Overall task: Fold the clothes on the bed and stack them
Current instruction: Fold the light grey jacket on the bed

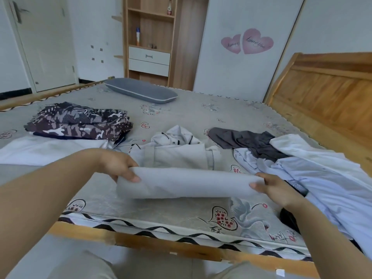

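**Pale grey garment held up by both ends over the near edge of the bed**

Across nearly the whole view, a bed (181, 109) under a grey sheet printed with hearts and swans, wooden headboard (326, 93) at 3 o'clock. At 12 o'clock beyond it, a wooden shelf unit (150, 37) with two white drawers; at 1 o'clock, a white wardrobe door with two pink heart stickers (247, 42). At 4 o'clock, a heap of pale blue clothes (322, 174), spilling over the bed's near side, with a dark grey garment (247, 141) crumpled at its far edge. At 9 o'clock, a stack of folded camouflage-print clothes (80, 122) resting on a flat white garment (40, 150). Dead centre, the pale grey garment (187, 184), partly folded, its near portion lifted clear of the sheet, its far portion with collar and dark piping lying flat behind. At 11 o'clock, far side of the bed, a grey pillow (141, 90). Left hand (118, 165) clamped on the garment's left end, thumb on top, fingers curled beneath. Right hand (275, 188) pinching the right end, thumb over the fold, fingers hidden behind the cloth.
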